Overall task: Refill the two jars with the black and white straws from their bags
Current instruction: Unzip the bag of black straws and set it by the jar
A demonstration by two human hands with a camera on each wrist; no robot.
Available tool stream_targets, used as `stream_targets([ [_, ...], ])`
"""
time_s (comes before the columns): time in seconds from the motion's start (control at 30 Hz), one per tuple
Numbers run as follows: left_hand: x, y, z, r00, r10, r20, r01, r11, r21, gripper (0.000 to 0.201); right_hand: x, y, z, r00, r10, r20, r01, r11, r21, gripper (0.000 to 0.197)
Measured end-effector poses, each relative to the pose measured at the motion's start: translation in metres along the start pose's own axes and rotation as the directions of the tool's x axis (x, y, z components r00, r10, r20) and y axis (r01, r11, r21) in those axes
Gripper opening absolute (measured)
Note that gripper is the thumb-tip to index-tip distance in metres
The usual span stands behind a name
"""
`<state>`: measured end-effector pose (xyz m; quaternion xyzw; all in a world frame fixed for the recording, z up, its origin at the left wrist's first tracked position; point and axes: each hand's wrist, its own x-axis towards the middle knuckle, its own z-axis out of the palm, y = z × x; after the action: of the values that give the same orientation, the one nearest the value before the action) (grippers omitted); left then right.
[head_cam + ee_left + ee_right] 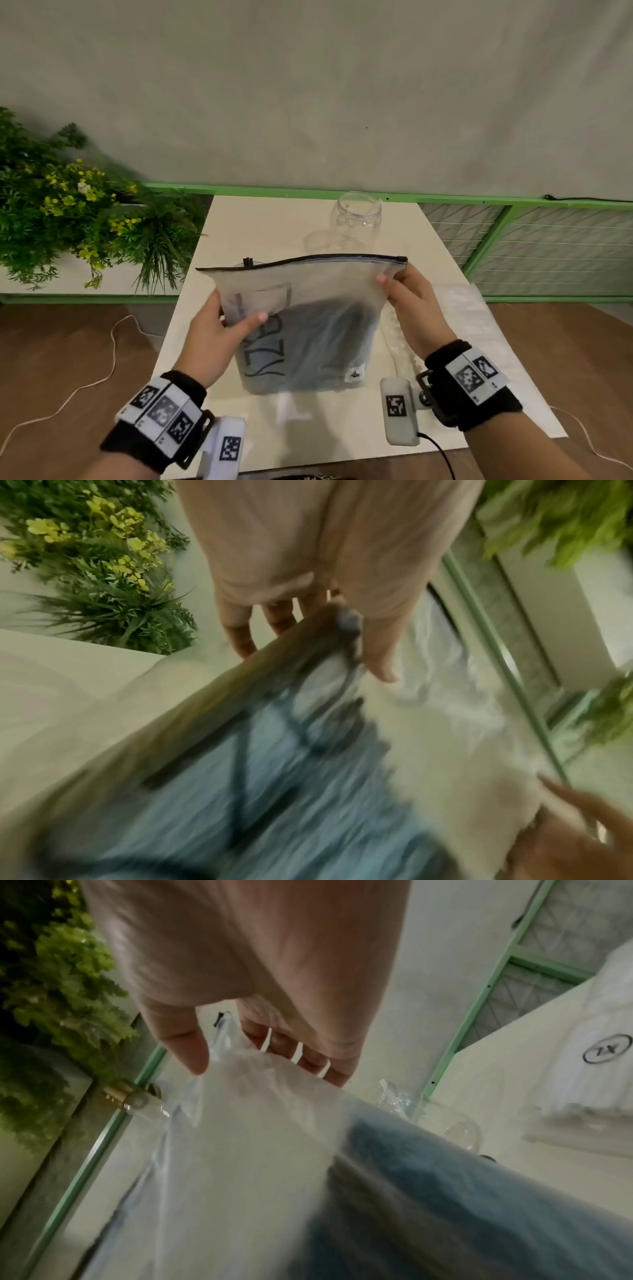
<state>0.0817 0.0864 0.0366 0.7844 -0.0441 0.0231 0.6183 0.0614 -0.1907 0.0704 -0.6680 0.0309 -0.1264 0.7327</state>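
Both hands pinched the soft, slippery frosted bag of black straws: left hand and right hand near the zipper; better to hold beside the closed top.

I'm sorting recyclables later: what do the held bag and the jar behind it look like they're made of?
Bag: frosted, flexible plastic film; it creases and dark contents show through hazily, with a black zip strip on top. Jar: clear and glossy, probably plastic, though glass is possible.

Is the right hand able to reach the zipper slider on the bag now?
Probably not directly: the right hand holds the bag at its right edge, while the slider sits near the top left corner. The left hand is nearer.
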Motion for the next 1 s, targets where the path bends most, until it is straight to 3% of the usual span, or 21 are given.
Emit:
stream_targets([
  [0.1,0.009,0.020,-0.016,0.988,0.095,-0.119,-0.093,0.996,0.016,0.034,0.003,-0.008,-0.005,0.997,-0.054,-0.046,0.057,0.997,0.054,0.019],
  [0.2,0.014,0.030,-0.027,0.985,0.127,-0.117,-0.124,0.992,0.033,0.026,0.005,-0.010,-0.009,0.988,-0.108,-0.108,0.110,0.994,0.020,0.008],
  [0.33,0.012,0.037,-0.031,0.982,0.108,-0.154,-0.100,0.993,0.062,0.038,0.002,-0.013,-0.011,0.984,-0.128,-0.121,0.131,0.991,0.014,0.017],
  [0.4,0.013,0.049,-0.029,0.955,0.152,-0.255,-0.116,0.982,0.151,0.020,0.001,-0.013,-0.014,0.985,-0.130,-0.111,0.132,0.991,0.008,0.018],
  [0.43,0.013,0.059,-0.024,0.931,0.232,-0.281,-0.167,0.957,0.238,0.016,0.001,-0.014,-0.016,0.986,-0.126,-0.110,0.129,0.992,0.018,0.019],
  [0.5,0.011,0.080,-0.007,0.870,0.451,-0.197,-0.346,0.844,0.409,0.023,0.000,-0.015,-0.017,0.986,-0.121,-0.116,0.127,0.991,0.047,0.020],
  [0.57,0.008,0.102,0.021,0.811,0.584,0.038,-0.528,0.702,0.478,0.023,-0.002,-0.015,-0.017,0.985,-0.123,-0.122,0.133,0.988,0.077,0.021],
  [0.67,0.014,0.126,0.070,0.762,0.535,0.366,-0.645,0.574,0.505,0.027,-0.004,-0.013,-0.020,0.989,-0.133,-0.058,0.140,0.981,0.134,0.011],
  [0.7,0.017,0.130,0.084,0.754,0.505,0.421,-0.656,0.552,0.514,0.028,-0.005,-0.013,-0.022,0.991,-0.130,-0.035,0.134,0.981,0.143,0.020],
  [0.77,0.024,0.133,0.106,0.741,0.485,0.465,-0.671,0.529,0.519,0.024,-0.007,-0.013,-0.025,0.993,-0.116,-0.002,0.115,0.984,0.133,0.041],
  [0.87,0.029,0.132,0.121,0.717,0.510,0.475,-0.697,0.512,0.502,0.017,-0.010,-0.016,-0.027,0.994,-0.110,-0.008,0.111,0.988,0.111,0.050],
  [0.93,0.031,0.130,0.126,0.704,0.521,0.482,-0.709,0.489,0.508,0.020,-0.012,-0.017,-0.027,0.994,-0.106,-0.025,0.108,0.989,0.102,0.050],
  [1.0,0.031,0.128,0.128,0.681,0.544,0.489,-0.726,0.421,0.544,0.028,-0.013,-0.016,-0.027,0.995,-0.095,-0.038,0.099,0.991,0.096,0.037],
])
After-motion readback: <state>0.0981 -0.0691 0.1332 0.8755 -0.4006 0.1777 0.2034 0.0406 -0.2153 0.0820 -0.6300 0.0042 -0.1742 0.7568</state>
